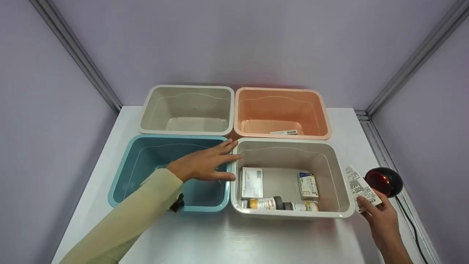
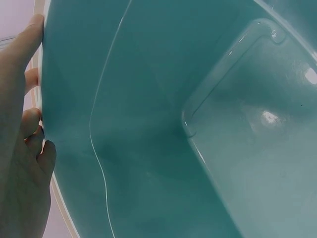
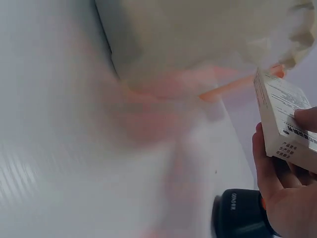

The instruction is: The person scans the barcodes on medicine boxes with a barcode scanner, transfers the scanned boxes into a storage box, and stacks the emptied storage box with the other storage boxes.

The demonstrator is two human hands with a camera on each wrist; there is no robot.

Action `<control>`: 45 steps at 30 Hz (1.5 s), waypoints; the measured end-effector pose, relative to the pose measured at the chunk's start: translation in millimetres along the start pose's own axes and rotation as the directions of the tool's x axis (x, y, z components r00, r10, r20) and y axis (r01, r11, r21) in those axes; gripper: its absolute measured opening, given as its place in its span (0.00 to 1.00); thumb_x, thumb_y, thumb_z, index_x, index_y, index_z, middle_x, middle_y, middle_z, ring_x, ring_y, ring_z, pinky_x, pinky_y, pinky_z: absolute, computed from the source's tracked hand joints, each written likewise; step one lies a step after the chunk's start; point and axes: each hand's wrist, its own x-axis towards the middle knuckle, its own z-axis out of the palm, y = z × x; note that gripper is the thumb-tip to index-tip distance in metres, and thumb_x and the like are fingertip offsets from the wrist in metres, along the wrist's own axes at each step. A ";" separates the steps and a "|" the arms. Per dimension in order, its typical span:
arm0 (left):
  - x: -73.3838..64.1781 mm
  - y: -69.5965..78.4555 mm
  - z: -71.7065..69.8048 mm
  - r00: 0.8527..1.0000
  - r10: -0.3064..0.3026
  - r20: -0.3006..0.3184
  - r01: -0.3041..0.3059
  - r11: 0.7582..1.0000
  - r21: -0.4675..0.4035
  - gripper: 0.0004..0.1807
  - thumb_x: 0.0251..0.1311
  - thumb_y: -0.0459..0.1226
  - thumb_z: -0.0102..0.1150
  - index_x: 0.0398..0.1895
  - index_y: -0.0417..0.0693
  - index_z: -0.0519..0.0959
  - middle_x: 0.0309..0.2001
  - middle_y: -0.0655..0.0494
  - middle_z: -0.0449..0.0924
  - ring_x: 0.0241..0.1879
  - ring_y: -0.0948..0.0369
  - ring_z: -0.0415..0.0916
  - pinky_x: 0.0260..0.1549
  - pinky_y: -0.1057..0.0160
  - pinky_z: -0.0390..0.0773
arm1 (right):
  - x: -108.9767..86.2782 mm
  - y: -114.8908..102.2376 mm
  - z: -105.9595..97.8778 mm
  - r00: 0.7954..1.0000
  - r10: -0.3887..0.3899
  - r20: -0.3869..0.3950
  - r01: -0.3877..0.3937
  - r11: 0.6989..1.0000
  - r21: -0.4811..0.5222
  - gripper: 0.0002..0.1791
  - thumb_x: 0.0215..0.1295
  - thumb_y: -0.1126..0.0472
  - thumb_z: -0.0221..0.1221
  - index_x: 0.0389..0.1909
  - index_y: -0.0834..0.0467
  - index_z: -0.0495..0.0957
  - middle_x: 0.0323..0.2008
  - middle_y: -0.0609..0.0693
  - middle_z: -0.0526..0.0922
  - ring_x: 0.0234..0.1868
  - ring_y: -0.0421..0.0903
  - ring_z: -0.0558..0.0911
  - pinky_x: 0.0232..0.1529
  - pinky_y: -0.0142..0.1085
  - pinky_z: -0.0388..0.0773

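Observation:
My left hand lies across the adjoining rims of the blue bin and the light grey bin, its fingers spread and mostly straight. On the right, my right hand holds a white medicine box between thumb and fingers. The box's printed side with codes faces up, beside a black barcode scanner that glows red. In the right wrist view the thumb presses the face of the box, with fingers beneath it.
Inside the light grey bin are a white box, a blue-and-white box and two bottles, one a yellow-and-white bottle. Behind stand a beige bin and an orange bin with a flat white box. The scanner's cable runs along the right edge.

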 end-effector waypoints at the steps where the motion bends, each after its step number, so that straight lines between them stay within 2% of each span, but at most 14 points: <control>1: -0.1 -0.1 -0.1 1.000 -0.003 0.002 0.003 1.000 -0.001 0.46 0.74 0.71 0.54 0.89 0.68 0.57 0.91 0.62 0.32 0.91 0.55 0.30 0.83 0.37 0.58 | 2.3 1.2 1.2 0.999 0.045 0.008 -0.045 0.997 0.056 0.16 0.76 0.67 0.66 0.52 0.42 0.80 0.42 0.36 0.88 0.43 0.32 0.87 0.45 0.27 0.87; 5: 0.2 0.3 0.0 1.000 -0.011 0.010 0.011 1.000 0.000 0.46 0.74 0.71 0.53 0.89 0.70 0.56 0.91 0.63 0.31 0.91 0.55 0.30 0.83 0.37 0.58 | 9.4 4.7 6.8 0.981 0.191 0.022 -0.191 0.957 0.217 0.13 0.78 0.66 0.64 0.45 0.40 0.84 0.41 0.37 0.89 0.42 0.35 0.89 0.46 0.30 0.87; 7: 0.6 0.9 0.0 1.000 -0.012 0.012 0.012 1.000 -0.001 0.46 0.73 0.71 0.53 0.89 0.71 0.56 0.91 0.63 0.31 0.91 0.56 0.30 0.83 0.37 0.58 | 10.9 5.8 9.7 0.974 0.227 0.017 -0.225 0.946 0.234 0.13 0.79 0.64 0.64 0.44 0.39 0.84 0.41 0.36 0.88 0.43 0.35 0.88 0.46 0.30 0.87; 10: 0.9 1.6 -0.2 1.000 -0.011 0.010 0.011 1.000 0.000 0.46 0.73 0.71 0.53 0.89 0.71 0.56 0.91 0.63 0.32 0.91 0.56 0.30 0.83 0.37 0.58 | 11.9 7.3 13.9 0.972 0.234 0.000 -0.228 0.948 0.223 0.11 0.79 0.63 0.64 0.45 0.39 0.83 0.41 0.35 0.87 0.43 0.35 0.88 0.46 0.29 0.87; 14: 0.4 0.5 -0.2 1.000 0.001 0.003 -0.001 1.000 0.001 0.46 0.74 0.70 0.54 0.89 0.67 0.58 0.91 0.61 0.33 0.91 0.54 0.30 0.83 0.37 0.58 | 13.5 8.2 20.1 0.982 0.185 -0.034 -0.178 0.971 0.159 0.15 0.79 0.66 0.63 0.53 0.41 0.78 0.41 0.34 0.87 0.42 0.33 0.87 0.44 0.29 0.86; 17: 0.2 -0.8 0.0 1.000 0.005 -0.001 -0.005 1.000 -0.001 0.46 0.74 0.70 0.55 0.89 0.67 0.58 0.91 0.60 0.33 0.91 0.55 0.29 0.83 0.38 0.57 | 15.5 10.0 24.7 0.992 0.108 -0.062 -0.106 0.994 0.040 0.20 0.78 0.69 0.63 0.59 0.44 0.73 0.41 0.32 0.87 0.44 0.32 0.85 0.42 0.28 0.85; 19: -0.2 -0.9 -0.2 1.000 0.002 -0.002 -0.002 1.000 0.001 0.46 0.73 0.70 0.55 0.89 0.67 0.58 0.91 0.61 0.33 0.91 0.56 0.29 0.84 0.39 0.57 | 16.5 11.4 27.2 0.996 0.054 -0.068 -0.058 0.997 -0.058 0.22 0.77 0.70 0.63 0.62 0.45 0.71 0.41 0.31 0.85 0.45 0.31 0.84 0.42 0.27 0.84; 23: 0.1 0.3 -0.5 1.000 -0.004 -0.003 0.004 1.000 0.004 0.46 0.73 0.70 0.55 0.89 0.68 0.58 0.91 0.62 0.33 0.91 0.56 0.29 0.84 0.38 0.57 | 18.8 13.6 30.4 0.997 0.000 -0.083 -0.010 0.992 -0.123 0.22 0.77 0.71 0.63 0.62 0.48 0.71 0.42 0.32 0.84 0.44 0.32 0.84 0.42 0.27 0.83; 28: 0.5 1.3 -0.1 1.000 -0.017 0.002 0.017 1.000 0.001 0.46 0.73 0.70 0.55 0.89 0.70 0.57 0.91 0.64 0.32 0.91 0.57 0.29 0.83 0.38 0.57 | 20.6 13.7 32.5 0.994 0.026 -0.103 -0.030 0.999 -0.031 0.22 0.78 0.73 0.60 0.62 0.48 0.71 0.41 0.32 0.86 0.43 0.32 0.85 0.42 0.27 0.84; 32: 0.3 1.4 -0.2 1.000 -0.014 -0.003 0.014 1.000 -0.004 0.46 0.73 0.70 0.56 0.89 0.68 0.58 0.91 0.62 0.33 0.91 0.56 0.30 0.83 0.38 0.57 | 20.8 11.0 33.3 0.992 0.063 -0.113 -0.060 0.998 0.024 0.20 0.79 0.69 0.62 0.61 0.46 0.70 0.40 0.32 0.87 0.43 0.31 0.85 0.43 0.26 0.84; 35: -0.1 1.4 -0.2 1.000 -0.008 -0.006 0.007 1.000 -0.003 0.46 0.73 0.70 0.56 0.88 0.67 0.58 0.92 0.61 0.33 0.91 0.55 0.30 0.83 0.38 0.58 | 19.5 8.1 33.9 0.988 0.105 -0.117 -0.092 0.989 0.113 0.18 0.79 0.68 0.62 0.59 0.46 0.71 0.40 0.33 0.87 0.42 0.31 0.86 0.42 0.26 0.85; 38: -0.1 0.9 0.0 1.000 -0.009 -0.006 0.010 1.000 0.000 0.46 0.73 0.70 0.56 0.89 0.68 0.58 0.92 0.62 0.33 0.91 0.55 0.30 0.83 0.38 0.58 | 17.0 4.8 34.5 0.982 0.158 -0.100 -0.131 0.963 0.235 0.15 0.79 0.69 0.61 0.56 0.47 0.73 0.39 0.36 0.88 0.41 0.33 0.87 0.41 0.28 0.86; 41: 0.5 0.3 0.4 1.000 -0.012 -0.004 0.012 1.000 0.001 0.46 0.73 0.70 0.56 0.89 0.68 0.57 0.91 0.62 0.33 0.91 0.56 0.29 0.83 0.38 0.58 | 13.9 2.6 34.2 0.982 0.184 -0.048 -0.158 0.928 0.336 0.13 0.80 0.69 0.60 0.54 0.48 0.74 0.41 0.39 0.89 0.42 0.35 0.88 0.43 0.29 0.87; 45: 1.3 -0.2 0.7 1.000 -0.003 -0.002 0.003 1.000 0.001 0.46 0.73 0.69 0.56 0.89 0.68 0.58 0.92 0.62 0.33 0.91 0.56 0.29 0.82 0.38 0.60 | 10.8 1.1 33.2 0.986 0.169 0.010 -0.157 0.896 0.416 0.14 0.79 0.69 0.60 0.55 0.48 0.76 0.43 0.41 0.90 0.45 0.36 0.89 0.47 0.31 0.88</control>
